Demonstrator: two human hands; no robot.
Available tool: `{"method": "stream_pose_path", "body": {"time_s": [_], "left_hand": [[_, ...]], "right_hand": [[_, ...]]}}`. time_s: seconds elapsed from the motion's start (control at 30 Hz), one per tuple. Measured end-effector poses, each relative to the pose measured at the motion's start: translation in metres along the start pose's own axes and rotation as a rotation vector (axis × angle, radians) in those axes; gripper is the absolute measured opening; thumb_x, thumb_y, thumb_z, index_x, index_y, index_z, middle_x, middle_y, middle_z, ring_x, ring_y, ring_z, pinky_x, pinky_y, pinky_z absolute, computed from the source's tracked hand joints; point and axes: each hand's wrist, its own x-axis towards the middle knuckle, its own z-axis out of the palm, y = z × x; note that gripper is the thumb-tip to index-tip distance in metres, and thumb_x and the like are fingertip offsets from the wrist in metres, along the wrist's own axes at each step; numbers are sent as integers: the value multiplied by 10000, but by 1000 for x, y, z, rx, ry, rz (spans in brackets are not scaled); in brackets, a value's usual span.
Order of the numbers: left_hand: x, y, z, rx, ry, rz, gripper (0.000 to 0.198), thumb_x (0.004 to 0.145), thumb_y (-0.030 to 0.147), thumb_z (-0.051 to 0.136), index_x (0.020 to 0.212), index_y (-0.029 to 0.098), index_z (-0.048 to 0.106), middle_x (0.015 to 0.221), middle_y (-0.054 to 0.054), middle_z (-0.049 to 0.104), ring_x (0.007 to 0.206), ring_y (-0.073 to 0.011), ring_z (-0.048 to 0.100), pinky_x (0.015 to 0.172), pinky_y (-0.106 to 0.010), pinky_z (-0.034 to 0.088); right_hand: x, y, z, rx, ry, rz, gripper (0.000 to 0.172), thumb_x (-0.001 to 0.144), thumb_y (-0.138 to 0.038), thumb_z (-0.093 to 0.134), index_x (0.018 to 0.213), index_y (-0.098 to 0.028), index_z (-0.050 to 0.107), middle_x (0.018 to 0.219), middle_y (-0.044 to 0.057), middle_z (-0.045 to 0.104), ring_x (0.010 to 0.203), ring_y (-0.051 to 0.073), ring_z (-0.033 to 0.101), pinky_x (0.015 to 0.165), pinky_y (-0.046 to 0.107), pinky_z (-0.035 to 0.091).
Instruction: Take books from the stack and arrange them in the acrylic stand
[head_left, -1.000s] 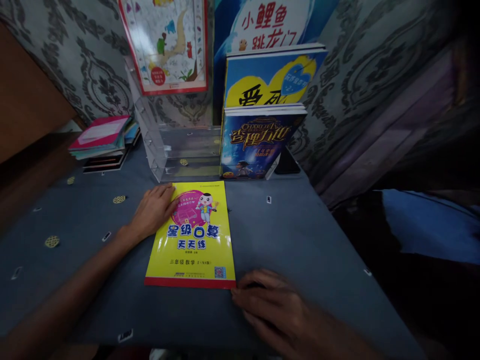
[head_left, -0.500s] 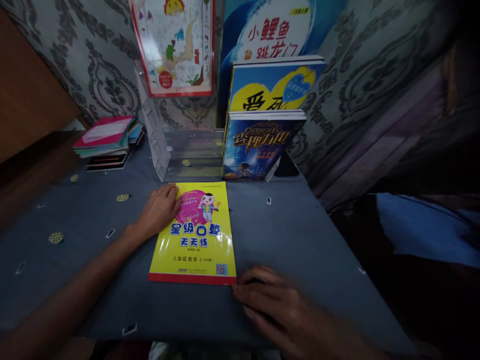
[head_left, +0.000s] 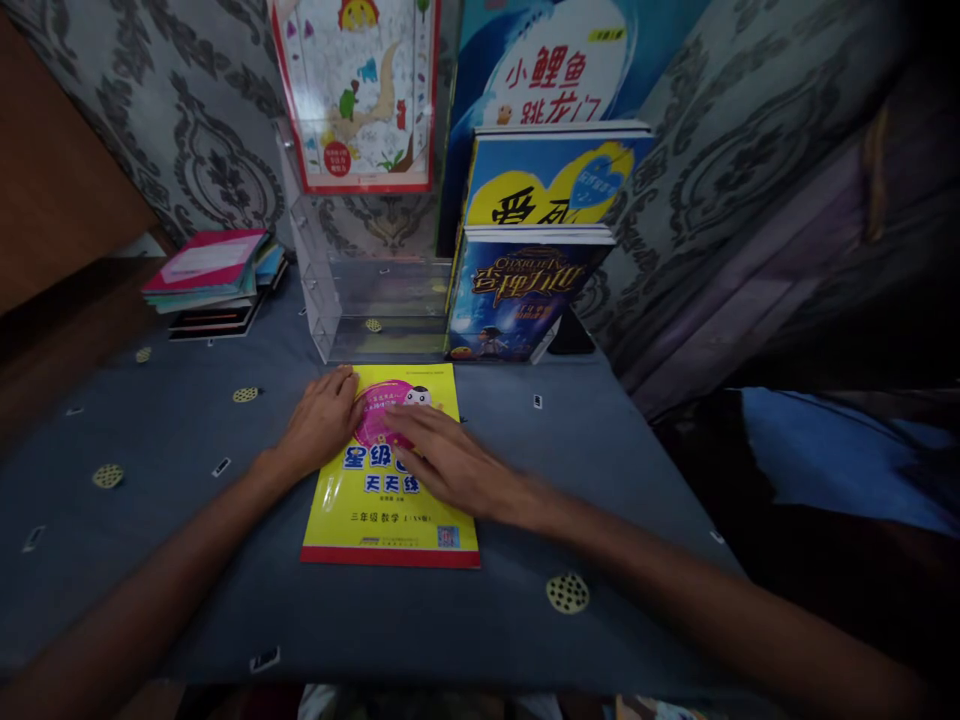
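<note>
A yellow workbook (head_left: 367, 530) with a red bottom strip lies closed, cover up, on the grey patterned tablecloth (head_left: 592, 440). Its cover carries a pink patch, a cartoon figure and blue lettering. My left hand (head_left: 322, 412) rests at the workbook's upper left edge, fingers stretched out, fingertips over the edge. Across the cover's upper right part reaches my right hand (head_left: 454, 455), its fingers extended and flat over the pink patch and the cartoon. Whether its palm presses on the cover, I cannot tell.
Behind the workbook stands a clear acrylic book rack (head_left: 322, 290). It holds a red-framed picture book (head_left: 367, 100) at left and several upright books (head_left: 521, 300) at right. A stack of books (head_left: 214, 270) lies back left. A dark flat object (head_left: 574, 335) sits beside the rack.
My right hand has moved up and left, from the workbook's lower right corner onto the upper part of its cover. The left hand stays at the left edge.
</note>
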Motion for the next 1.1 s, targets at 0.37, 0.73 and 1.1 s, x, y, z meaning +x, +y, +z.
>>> {"method": "stream_pose_path", "body": {"time_s": [0.37, 0.73, 1.1], "left_hand": [[1, -2, 1, 10, -6, 18, 337, 990, 252, 403, 1229, 114, 597, 1375, -230, 618, 1313, -348, 574, 1057, -525, 496], [2, 1, -1, 9, -42, -15, 402, 1025, 316, 368, 1265, 86, 594, 1397, -239, 609, 1322, -358, 564, 1077, -523, 479], [1, -2, 0, 24, -23, 4, 394, 1024, 328, 382, 1253, 95, 602, 1383, -229, 621, 1308, -350, 579, 1051, -517, 499]], "right_hand": [[74, 38, 40, -150, -170, 215, 597, 1063, -368, 431, 1506, 30, 396, 1603, 286, 384, 1545, 343, 298, 1275, 508, 258], [24, 75, 18, -165, -111, 245, 665, 1052, -503, 367, 1530, -44, 426, 1622, 245, 369, 1545, 328, 304, 1260, 545, 285], [-2, 94, -4, -65, -47, 284, 634, 1060, -520, 263, 1533, -144, 454, 1600, 150, 455, 1518, 292, 375, 1245, 550, 306]]}}
